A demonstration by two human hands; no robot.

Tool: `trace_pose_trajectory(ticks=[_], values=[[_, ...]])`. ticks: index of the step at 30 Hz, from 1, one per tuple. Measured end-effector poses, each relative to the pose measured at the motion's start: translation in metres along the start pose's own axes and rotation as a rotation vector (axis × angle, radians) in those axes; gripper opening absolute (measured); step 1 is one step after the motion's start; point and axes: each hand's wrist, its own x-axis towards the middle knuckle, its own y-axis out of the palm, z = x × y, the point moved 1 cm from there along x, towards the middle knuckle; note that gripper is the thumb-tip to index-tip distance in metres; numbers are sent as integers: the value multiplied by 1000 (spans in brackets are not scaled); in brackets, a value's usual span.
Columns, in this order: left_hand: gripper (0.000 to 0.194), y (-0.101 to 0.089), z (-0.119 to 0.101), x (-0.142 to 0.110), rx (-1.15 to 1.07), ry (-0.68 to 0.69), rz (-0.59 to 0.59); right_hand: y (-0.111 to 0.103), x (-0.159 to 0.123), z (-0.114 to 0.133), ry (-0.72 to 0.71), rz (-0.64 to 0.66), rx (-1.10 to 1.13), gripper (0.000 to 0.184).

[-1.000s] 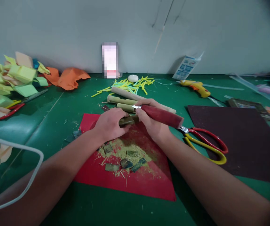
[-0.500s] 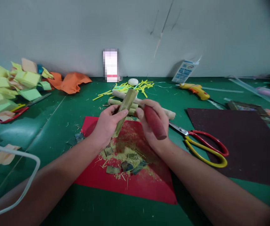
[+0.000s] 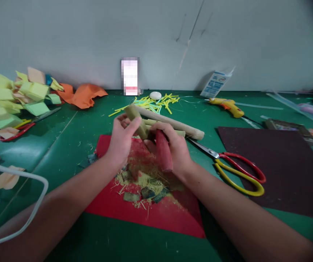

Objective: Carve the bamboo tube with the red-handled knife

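Note:
My left hand (image 3: 120,142) is closed round a short greenish bamboo piece (image 3: 135,119), its thumb lying along the side. In my right hand (image 3: 180,151) is a tool with a red wooden handle (image 3: 164,153); the handle's butt points toward me, and the working end is hidden by the fingers and the bamboo. The tool's hidden end is close to the bamboo's lower end. Below both hands lies a red sheet (image 3: 178,220), strewn with bamboo shavings and dust (image 3: 138,178) and several dark green chips (image 3: 131,197). Behind the hands rest a long pale stick (image 3: 175,122) and other bamboo lengths.
Scissors with red and yellow handles (image 3: 240,182) lie to the right, partly over a dark sheet (image 3: 276,163). Farther back are a yellow glue gun (image 3: 227,106), yellow strips (image 3: 170,100) and a lit phone (image 3: 130,76). Folded papers (image 3: 2,92) pile up at left, near a white bent frame (image 3: 43,193).
The bamboo piece has turned so its upper end leans left instead of right. My right hand has shifted left, with the red handle now more upright and nearer the bamboo.

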Motion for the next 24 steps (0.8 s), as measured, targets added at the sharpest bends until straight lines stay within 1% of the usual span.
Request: trace_pose_trajectory(ticks=[2,3,4,5,6,8,9,11,13,14,16,18,21,23,24], values=[[41,-8,-5,7,31,177,-100,-3,3,-2,-93,42,-89,31],[40,-12,-7,10,41,246,-121,-5,4,-3,-149,69,-129,31],[33,-16,-9,13,60,294,-122,-6,5,-4,-205,93,-161,31],[21,-18,-11,14,91,325,-93,-7,6,-5,-253,114,-187,31],[16,-21,-11,15,132,358,-81,-8,6,-7,-287,125,-206,30],[24,-24,-11,15,226,397,-41,-10,7,-9,-311,114,-229,28],[24,-25,-11,14,266,404,-22,-10,7,-10,-311,98,-230,28],[19,-26,-10,12,309,398,1,-11,7,-8,-287,48,-192,28],[16,-25,-10,10,315,367,-8,-12,6,-4,-233,-38,-107,24],[15,-24,-10,10,313,338,-16,-13,5,-2,-186,-118,-46,19],[16,-21,-9,9,306,249,-8,-15,4,4,-102,-272,25,16],[22,-17,-7,8,286,129,47,-16,5,6,3,-356,80,20],[28,-10,-4,5,252,-46,168,-17,7,5,123,-410,155,31],[30,-5,-3,1,248,-134,227,-15,9,2,160,-423,162,36],[30,-4,-3,-1,266,-157,250,-14,9,0,171,-422,155,35]])
